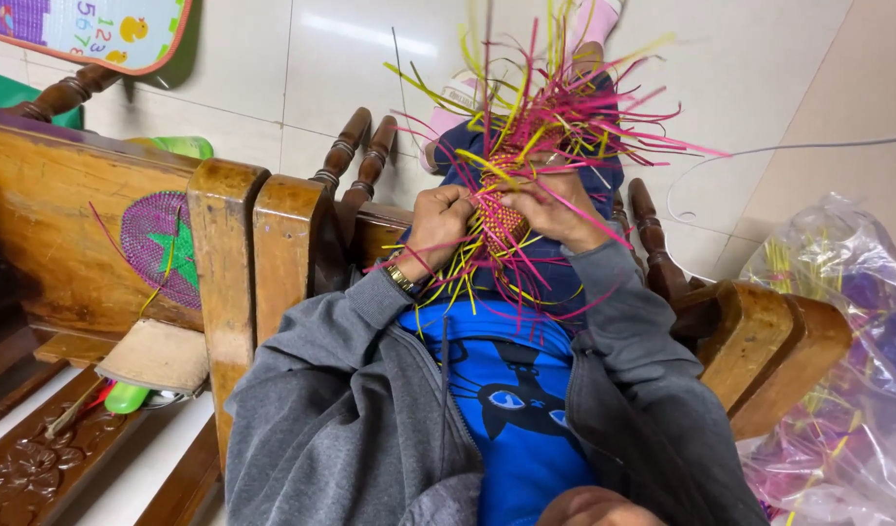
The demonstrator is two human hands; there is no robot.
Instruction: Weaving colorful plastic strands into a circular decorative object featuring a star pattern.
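Note:
A partly woven piece (503,226) of pink and yellow plastic strips rests on my lap, with many loose strip ends (565,107) fanning out above and around it. My left hand (438,226) pinches strips at the woven part's left edge; a gold watch sits on that wrist. My right hand (550,209) grips strips on its right side. Both hands are closed on the weave. I wear a grey zip jacket over a blue shirt and sit in a wooden chair.
A wooden armrest (229,253) stands to my left and another (769,341) to my right. A finished purple woven round with a green star (166,244) lies on the neighbouring wooden seat. A clear bag of coloured strips (838,390) sits at right. The floor is tiled.

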